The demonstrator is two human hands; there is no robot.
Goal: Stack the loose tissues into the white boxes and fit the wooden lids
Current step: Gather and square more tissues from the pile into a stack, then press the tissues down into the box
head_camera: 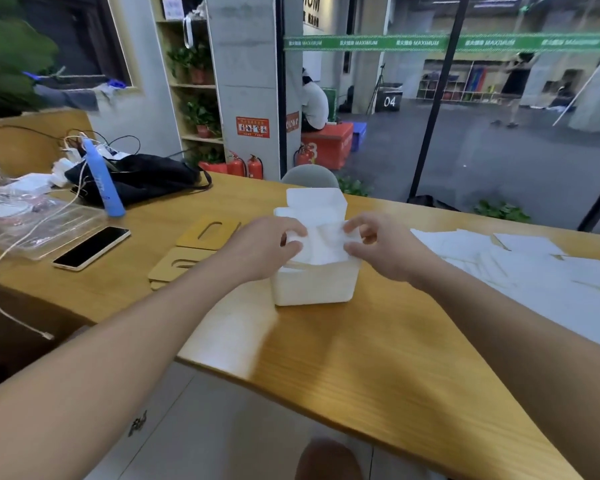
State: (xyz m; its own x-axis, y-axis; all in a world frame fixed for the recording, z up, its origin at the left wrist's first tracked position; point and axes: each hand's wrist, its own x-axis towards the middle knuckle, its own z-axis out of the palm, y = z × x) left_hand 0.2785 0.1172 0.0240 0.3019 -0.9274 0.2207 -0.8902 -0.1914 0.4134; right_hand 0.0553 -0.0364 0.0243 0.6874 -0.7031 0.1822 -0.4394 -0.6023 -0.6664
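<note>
A white box stands on the wooden table in front of me. A wad of white tissues sticks out of its top. My left hand pinches the wad's left edge and my right hand pinches its right edge, both just above the box. Behind it stand more white boxes. Loose tissues lie spread at the right, and one more tissue lies at the near table edge. Wooden lids with slots lie stacked to the left.
A phone, a clear plastic case, a white cable, a blue bottle and a black bag sit at the left. A grey chair back rises beyond the far edge. My knee shows below.
</note>
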